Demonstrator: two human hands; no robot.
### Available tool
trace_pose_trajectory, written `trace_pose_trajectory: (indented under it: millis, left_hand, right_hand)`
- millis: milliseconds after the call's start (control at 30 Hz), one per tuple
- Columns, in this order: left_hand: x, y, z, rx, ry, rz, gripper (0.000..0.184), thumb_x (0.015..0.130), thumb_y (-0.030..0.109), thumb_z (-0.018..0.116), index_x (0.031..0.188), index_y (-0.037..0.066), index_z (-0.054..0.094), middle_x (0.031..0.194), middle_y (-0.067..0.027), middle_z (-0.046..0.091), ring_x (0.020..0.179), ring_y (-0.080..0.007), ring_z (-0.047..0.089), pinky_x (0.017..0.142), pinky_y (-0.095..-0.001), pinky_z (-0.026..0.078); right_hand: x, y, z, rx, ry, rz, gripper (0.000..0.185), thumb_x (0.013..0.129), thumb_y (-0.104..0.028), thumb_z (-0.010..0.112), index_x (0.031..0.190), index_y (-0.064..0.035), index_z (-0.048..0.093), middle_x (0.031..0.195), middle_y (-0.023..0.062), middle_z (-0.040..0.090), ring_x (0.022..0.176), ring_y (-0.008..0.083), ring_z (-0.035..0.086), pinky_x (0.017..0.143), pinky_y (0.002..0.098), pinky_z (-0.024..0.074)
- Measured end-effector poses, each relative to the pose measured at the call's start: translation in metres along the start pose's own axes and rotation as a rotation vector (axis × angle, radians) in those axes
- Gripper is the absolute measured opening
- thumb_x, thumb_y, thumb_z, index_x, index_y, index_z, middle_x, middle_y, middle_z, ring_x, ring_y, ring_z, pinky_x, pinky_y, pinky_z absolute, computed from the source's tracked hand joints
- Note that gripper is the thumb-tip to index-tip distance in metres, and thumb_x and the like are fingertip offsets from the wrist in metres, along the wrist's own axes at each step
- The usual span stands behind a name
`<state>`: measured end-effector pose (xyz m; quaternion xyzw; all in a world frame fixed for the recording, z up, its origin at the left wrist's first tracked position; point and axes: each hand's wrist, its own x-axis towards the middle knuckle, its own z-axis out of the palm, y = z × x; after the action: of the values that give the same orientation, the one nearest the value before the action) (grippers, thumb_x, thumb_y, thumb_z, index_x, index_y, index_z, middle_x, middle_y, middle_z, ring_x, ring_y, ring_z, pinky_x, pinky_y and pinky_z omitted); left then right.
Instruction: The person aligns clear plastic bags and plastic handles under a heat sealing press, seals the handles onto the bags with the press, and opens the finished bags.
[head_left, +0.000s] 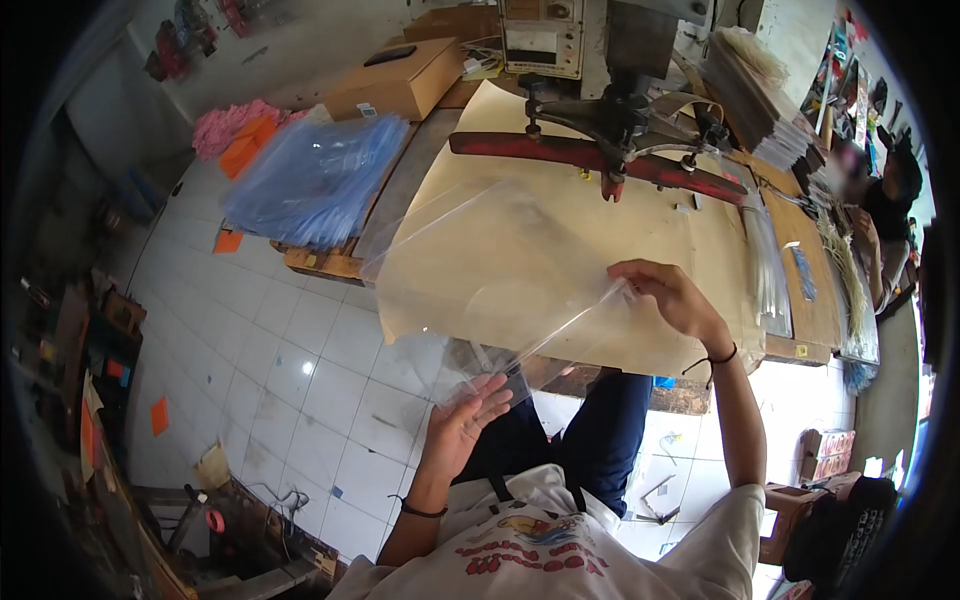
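A clear plastic sheet (pixel 470 270) spreads over the brown paper on the bench, and its near left part hangs past the bench edge. My right hand (pixel 668 295) pinches the sheet's right corner between thumb and fingers. From there a folded edge runs down toward my left hand (pixel 470 415). That hand is turned palm up below the bench edge, its fingers stretched out and touching or just beside the hanging plastic; I cannot tell which. Above the sheet stands a press machine with a long red bar (pixel 530 147).
A stack of bluish plastic sheets (pixel 315 175) lies on the left, beside a cardboard box (pixel 395 80). Bundles of clear strips (pixel 765 265) lie along the right of the brown paper (pixel 680 240). Another person (pixel 890 215) sits at the far right. White floor tiles (pixel 270 350) show below.
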<state>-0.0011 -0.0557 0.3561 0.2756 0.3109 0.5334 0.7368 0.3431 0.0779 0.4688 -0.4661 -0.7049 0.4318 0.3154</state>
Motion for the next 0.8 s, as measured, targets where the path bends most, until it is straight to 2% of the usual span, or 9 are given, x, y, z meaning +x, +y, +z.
trace_pose_trajectory:
  millis: [33,67,167,233,267,500,600,700,800]
  left_hand:
    - [0.002,0.002,0.002,0.055,0.016,0.031,0.044,0.105,0.013,0.053,0.145,-0.004,0.046,0.144,-0.0275,0.054,0.124,-0.0382,0.062,0.106,-0.0483,0.051]
    - [0.005,0.001,0.003,0.086,0.022,0.060,0.048,0.103,0.010,0.055,0.148,-0.003,0.042,0.145,-0.0278,0.052,0.122,-0.0375,0.063,0.104,-0.0477,0.052]
    - [0.014,-0.009,0.010,0.159,0.039,0.148,0.062,0.100,0.004,0.058,0.155,0.001,0.030,0.149,-0.0284,0.048,0.120,-0.0358,0.065,0.101,-0.0462,0.054]
    - [0.020,-0.016,0.017,0.186,0.048,0.201,0.071,0.100,0.004,0.058,0.160,0.003,0.020,0.152,-0.0285,0.044,0.120,-0.0352,0.065,0.102,-0.0454,0.054]
    - [0.025,-0.019,0.016,0.164,0.020,0.212,0.081,0.101,0.004,0.059,0.162,0.005,0.007,0.154,-0.0279,0.040,0.124,-0.0337,0.063,0.104,-0.0456,0.052]
    - [0.056,-0.024,0.040,0.233,0.045,0.310,0.075,0.101,0.002,0.059,0.161,0.004,0.014,0.155,-0.0236,0.042,0.133,-0.0288,0.053,0.113,-0.0415,0.045]
    - [0.054,-0.019,0.063,0.170,-0.006,0.373,0.077,0.100,0.001,0.060,0.161,0.004,0.014,0.156,-0.0240,0.041,0.132,-0.0279,0.054,0.112,-0.0402,0.045]
    - [0.046,-0.016,0.078,0.246,0.015,0.399,0.078,0.100,0.002,0.060,0.162,0.006,0.013,0.156,-0.0249,0.042,0.132,-0.0282,0.054,0.112,-0.0402,0.045]
    - [0.051,-0.014,0.075,0.205,0.053,0.409,0.070,0.103,0.004,0.056,0.160,0.000,0.015,0.154,-0.0238,0.045,0.139,-0.0271,0.048,0.113,-0.0394,0.044]
  right_hand:
    - [0.001,-0.004,-0.005,0.195,-0.027,0.130,0.035,0.095,0.004,0.057,0.130,0.0016,0.063,0.125,0.0108,0.066,0.104,0.0233,0.067,0.094,0.0363,0.0541]
    - [0.005,-0.009,-0.004,0.354,-0.017,0.177,0.039,0.101,-0.005,0.058,0.138,0.0033,0.054,0.122,0.0134,0.065,0.103,0.0203,0.067,0.091,0.0345,0.0561]
    - [0.020,-0.006,0.012,0.454,-0.027,0.116,0.045,0.100,-0.008,0.062,0.142,0.0014,0.051,0.120,0.0153,0.065,0.098,0.0194,0.069,0.088,0.0313,0.0573]
    - [0.039,-0.008,0.026,0.281,0.063,0.109,0.053,0.097,-0.010,0.068,0.144,0.0017,0.047,0.115,0.0118,0.065,0.098,0.0165,0.069,0.085,0.0288,0.0574]
    - [0.052,0.003,0.030,0.286,0.095,0.073,0.054,0.097,-0.010,0.069,0.145,0.0015,0.046,0.114,0.0109,0.066,0.098,0.0159,0.069,0.085,0.0287,0.0573]
    - [0.101,0.016,0.033,0.765,0.151,0.131,0.050,0.097,-0.007,0.067,0.141,-0.0007,0.046,0.110,0.0083,0.066,0.092,0.0182,0.070,0.085,0.0310,0.0597]
    - [0.101,0.014,0.029,0.814,0.143,0.159,0.047,0.096,-0.004,0.066,0.138,0.0004,0.044,0.109,0.0117,0.067,0.087,0.0211,0.071,0.082,0.0360,0.0630]
    - [0.107,0.019,0.026,0.689,0.163,0.213,0.048,0.098,-0.001,0.063,0.139,0.0039,0.039,0.110,0.0172,0.067,0.084,0.0220,0.072,0.080,0.0355,0.0640]
    - [0.106,0.018,0.029,0.721,0.216,0.199,0.046,0.097,0.000,0.063,0.137,0.0067,0.040,0.108,0.0208,0.068,0.082,0.0233,0.072,0.078,0.0349,0.0644]
